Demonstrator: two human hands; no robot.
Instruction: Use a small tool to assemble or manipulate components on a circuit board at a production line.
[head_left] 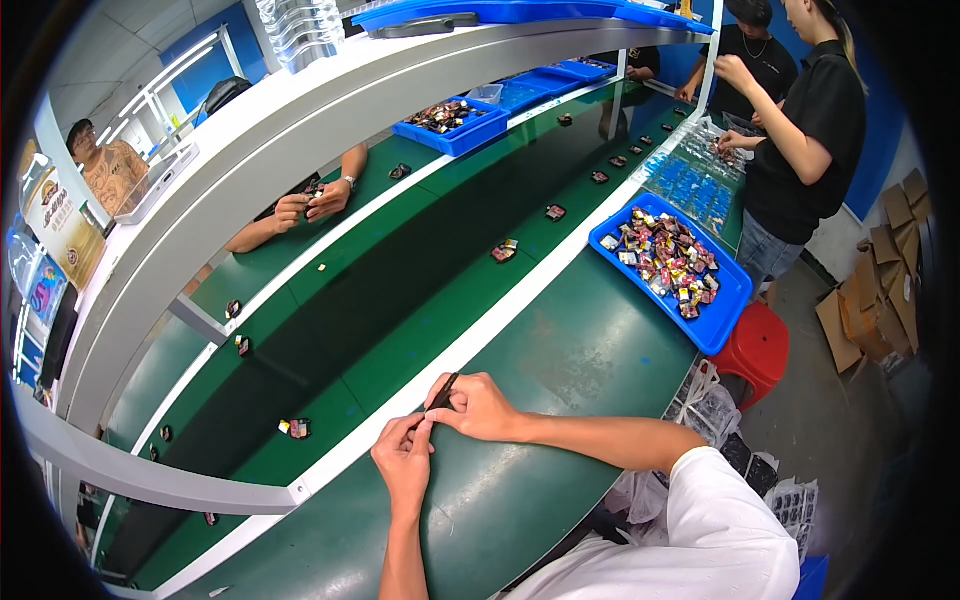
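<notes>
My right hand [478,408] is closed around slim black tweezers [442,391], whose upper end sticks out above the fingers. Right against it, my left hand [404,455] has thumb and fingers pinched together at the lower end of the tweezers. Whatever the left fingertips hold is too small and covered to make out. Both hands are over the near green tabletop [500,490], beside the white rail [365,440]. The closest loose piece is a small black part with a yellow-and-white patch [295,429], lying on the green conveyor belt [350,365] to the left.
A blue tray [735,318] heaped with small parts stands at right, near a red stool [757,350]. Overhead runs a white shelf [200,190]. Across the belt, a co-worker's hands [315,200] handle a part near another blue tray [470,140]. Co-workers stand at far right; cardboard [870,290] lies behind.
</notes>
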